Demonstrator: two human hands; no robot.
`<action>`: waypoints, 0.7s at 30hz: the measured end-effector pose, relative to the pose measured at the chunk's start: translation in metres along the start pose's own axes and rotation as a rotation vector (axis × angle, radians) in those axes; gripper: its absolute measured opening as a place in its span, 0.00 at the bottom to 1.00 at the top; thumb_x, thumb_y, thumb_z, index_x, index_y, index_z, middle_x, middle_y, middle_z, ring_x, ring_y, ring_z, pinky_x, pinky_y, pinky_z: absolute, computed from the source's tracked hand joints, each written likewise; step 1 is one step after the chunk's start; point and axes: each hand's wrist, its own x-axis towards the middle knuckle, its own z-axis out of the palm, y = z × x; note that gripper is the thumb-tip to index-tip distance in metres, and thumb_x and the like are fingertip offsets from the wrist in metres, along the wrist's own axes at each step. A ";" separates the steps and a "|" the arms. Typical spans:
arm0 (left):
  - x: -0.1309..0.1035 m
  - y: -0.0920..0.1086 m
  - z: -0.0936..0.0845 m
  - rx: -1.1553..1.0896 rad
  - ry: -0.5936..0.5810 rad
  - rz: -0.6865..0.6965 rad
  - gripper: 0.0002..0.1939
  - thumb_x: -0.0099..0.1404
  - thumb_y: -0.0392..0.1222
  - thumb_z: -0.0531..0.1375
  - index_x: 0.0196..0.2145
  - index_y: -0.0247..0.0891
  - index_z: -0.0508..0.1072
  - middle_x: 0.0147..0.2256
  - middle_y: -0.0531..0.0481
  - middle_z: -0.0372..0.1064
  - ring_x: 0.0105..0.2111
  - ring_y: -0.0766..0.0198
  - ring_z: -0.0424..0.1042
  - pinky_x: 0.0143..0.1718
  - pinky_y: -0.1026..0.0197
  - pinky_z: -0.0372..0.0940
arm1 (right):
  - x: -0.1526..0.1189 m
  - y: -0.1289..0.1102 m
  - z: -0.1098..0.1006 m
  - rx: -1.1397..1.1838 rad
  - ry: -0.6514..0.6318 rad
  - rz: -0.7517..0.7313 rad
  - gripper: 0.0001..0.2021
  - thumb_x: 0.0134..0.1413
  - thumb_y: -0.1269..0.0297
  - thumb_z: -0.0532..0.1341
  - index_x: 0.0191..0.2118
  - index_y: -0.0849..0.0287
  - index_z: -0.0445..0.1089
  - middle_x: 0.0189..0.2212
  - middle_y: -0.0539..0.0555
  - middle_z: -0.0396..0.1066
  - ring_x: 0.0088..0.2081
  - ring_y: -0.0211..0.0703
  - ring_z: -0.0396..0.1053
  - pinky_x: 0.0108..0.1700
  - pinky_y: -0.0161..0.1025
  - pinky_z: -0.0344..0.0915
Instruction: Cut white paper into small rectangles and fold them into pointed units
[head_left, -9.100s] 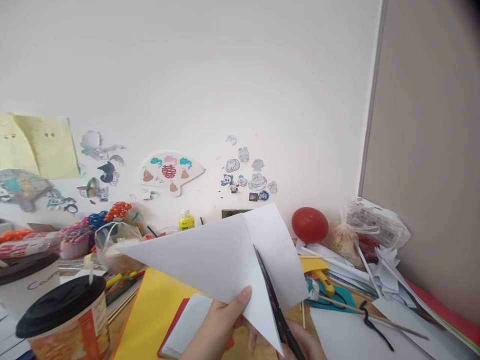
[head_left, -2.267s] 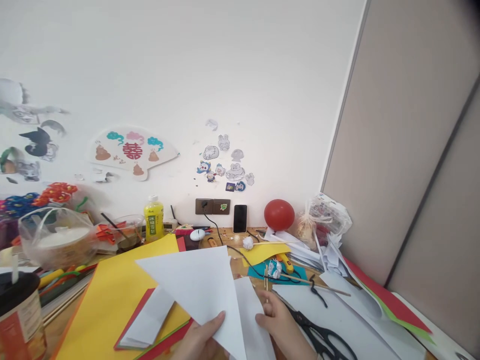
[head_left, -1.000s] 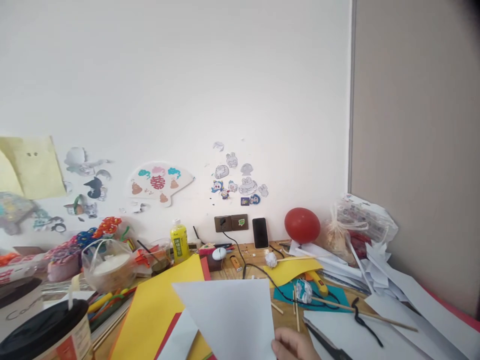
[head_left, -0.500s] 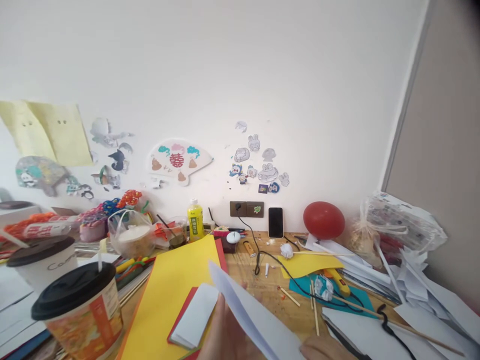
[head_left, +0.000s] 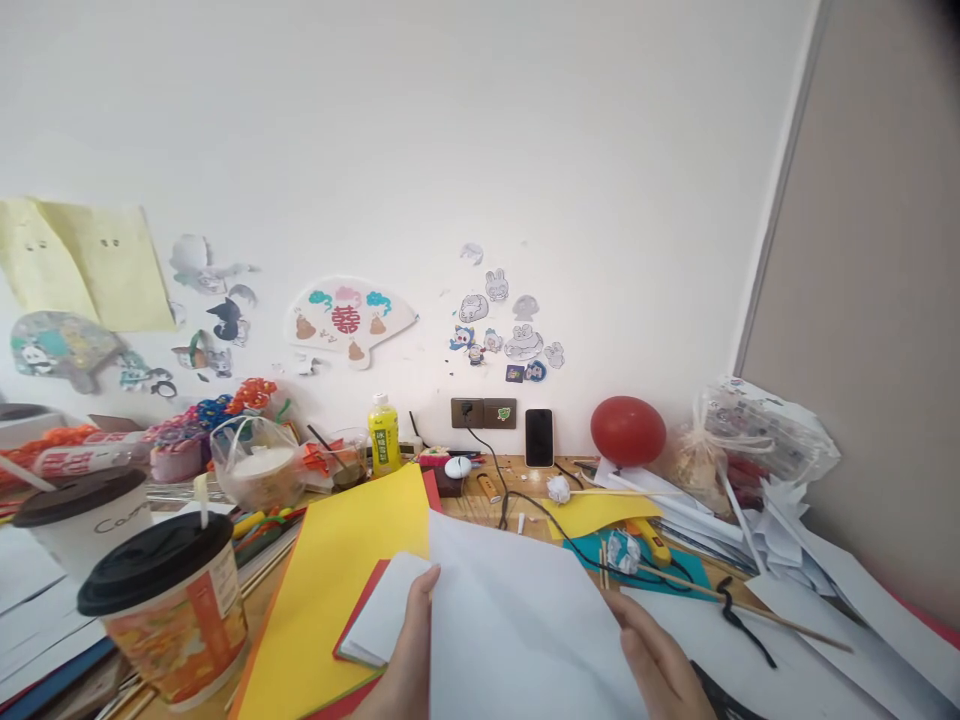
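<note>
A white sheet of paper is held up between my two hands, its broad face toward me. My left hand grips the sheet's left edge, thumb upward and the other fingers hidden behind. At the right edge, my right hand pinches the paper with thumb and fingers. Just left of my left hand lies a small folded white paper stack on a red piece. Both rest on a large yellow sheet. The sheet's lower end runs out of view.
Two lidded cups stand at the left. A yellow bottle, a phone and a red balloon line the wall. A glue gun, a black cable, sticks and loose papers lie to the right.
The white sheet has turned from a slanted, edge-on pose to face me broadly. My right hand has risen along its right edge. The view has shifted slightly right.
</note>
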 end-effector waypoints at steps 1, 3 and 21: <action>0.001 0.000 -0.002 0.021 0.031 0.023 0.33 0.55 0.66 0.57 0.44 0.33 0.71 0.29 0.43 0.77 0.31 0.46 0.76 0.36 0.52 0.68 | 0.001 0.002 0.000 -0.003 0.052 0.034 0.25 0.54 0.42 0.55 0.45 0.56 0.74 0.47 0.59 0.74 0.52 0.57 0.67 0.52 0.43 0.65; 0.003 -0.001 -0.005 0.070 0.086 0.044 0.32 0.54 0.65 0.59 0.43 0.33 0.71 0.28 0.44 0.77 0.30 0.47 0.76 0.35 0.52 0.68 | 0.004 0.006 0.002 -0.017 0.119 0.088 0.23 0.54 0.46 0.57 0.47 0.58 0.72 0.49 0.60 0.72 0.54 0.58 0.65 0.55 0.44 0.62; 0.007 0.021 -0.009 0.780 -0.295 0.260 0.31 0.46 0.52 0.71 0.47 0.38 0.73 0.47 0.44 0.74 0.51 0.46 0.67 0.52 0.49 0.61 | 0.032 -0.001 -0.031 0.453 -0.273 0.351 0.18 0.33 0.54 0.72 0.32 0.58 0.75 0.30 0.54 0.77 0.33 0.50 0.75 0.40 0.43 0.68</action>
